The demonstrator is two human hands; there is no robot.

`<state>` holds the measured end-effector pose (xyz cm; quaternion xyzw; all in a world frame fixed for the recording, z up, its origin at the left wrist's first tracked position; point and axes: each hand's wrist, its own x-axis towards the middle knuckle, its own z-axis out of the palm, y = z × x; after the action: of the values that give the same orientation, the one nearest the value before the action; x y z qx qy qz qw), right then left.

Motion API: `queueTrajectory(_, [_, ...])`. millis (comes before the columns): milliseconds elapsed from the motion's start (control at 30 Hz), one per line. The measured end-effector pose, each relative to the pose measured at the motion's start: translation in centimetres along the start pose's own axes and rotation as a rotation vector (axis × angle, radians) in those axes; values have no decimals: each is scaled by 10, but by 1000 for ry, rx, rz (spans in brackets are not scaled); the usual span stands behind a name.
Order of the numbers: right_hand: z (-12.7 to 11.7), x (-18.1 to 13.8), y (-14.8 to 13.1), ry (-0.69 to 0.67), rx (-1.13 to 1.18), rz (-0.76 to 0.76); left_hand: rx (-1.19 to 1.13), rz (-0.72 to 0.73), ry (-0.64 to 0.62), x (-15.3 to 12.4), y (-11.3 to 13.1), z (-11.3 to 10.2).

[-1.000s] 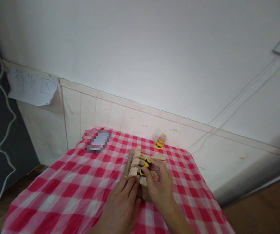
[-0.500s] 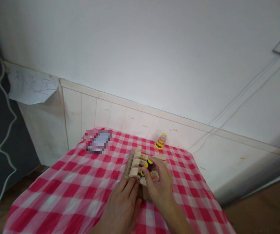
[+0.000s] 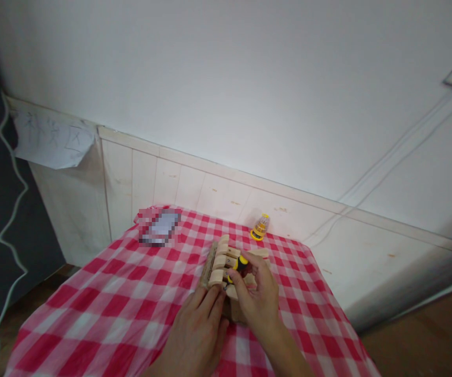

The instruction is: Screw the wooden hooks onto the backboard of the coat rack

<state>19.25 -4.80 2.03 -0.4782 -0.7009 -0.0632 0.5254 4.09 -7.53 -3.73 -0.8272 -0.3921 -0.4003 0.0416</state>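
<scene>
My right hand (image 3: pixel 257 293) is closed around a small yellow-and-black screwdriver (image 3: pixel 241 263), its tip end angled down toward a pale wooden assembly (image 3: pixel 221 262). Several curved wooden pieces stand in a row there, with dark screw holes or screws showing beside them. Beneath them lies a brown, board-like base (image 3: pixel 233 312). At the near end of the row, my left hand (image 3: pixel 200 319) holds the assembly with its fingertips pressed against the nearest piece. My right fingers and the handle hide part of the wood; the screwdriver's tip is too small to make out clearly.
A red-and-white checked cloth (image 3: pixel 103 298) covers the table. At the back stands a clear container with a yellow cap and base (image 3: pixel 260 227). A blurred-out phone-like object (image 3: pixel 162 228) lies back left. The white wall (image 3: pixel 226 188) rises behind the table's far edge.
Hardly anything differs. Both hands keep their places on the assembly and the screwdriver; the view has shifted very slightly.
</scene>
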Motion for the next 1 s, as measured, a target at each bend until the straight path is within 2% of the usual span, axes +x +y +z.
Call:
queueTrajectory(233, [-3,-5,0,-36,2,-31,8,8,4,-1,0,1])
queueTrajectory(433, [2,-14,7,-53,107,105,16,9,-2,-1,-1,0])
queueTrajectory(633, [6,-14,10,-20,114,148,15,9,-17,0,-1,1])
queueTrajectory(867, [7,-15,12,-20,123,155,12,10,5,-3,-2,4])
queueTrajectory(1000, [3,-10,8,6,61,69,16,11,8,-2,-1,2])
